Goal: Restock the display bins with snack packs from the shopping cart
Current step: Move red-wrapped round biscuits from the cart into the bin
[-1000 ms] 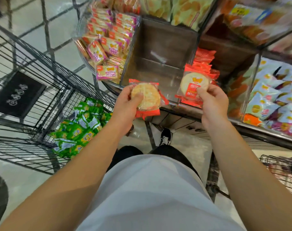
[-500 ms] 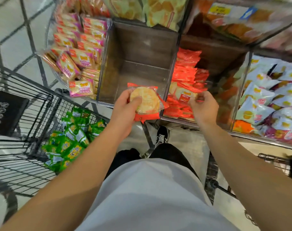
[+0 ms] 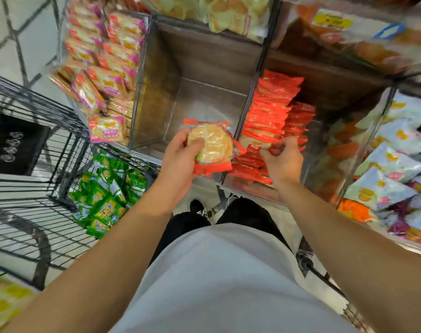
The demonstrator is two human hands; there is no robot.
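My left hand grips a red-edged pack with a round rice cracker, held over the front wall of an empty clear bin. Just to the right, my right hand reaches into the neighbouring bin, its curled fingers pinching a red pack on top of the stack of red packs. At the left stands the black wire shopping cart with several green snack packs heaped in its near corner.
A bin of pink-edged cracker packs sits left of the empty bin. Blue and white snack bags fill the bins at right. Yellow-green bags lie on the shelf above. My black shoes and trousers stand below the bins.
My right hand lowered its red pack into the bin of red packs and still pinches one there. My left hand kept its cracker pack. The view shifted toward the bins.
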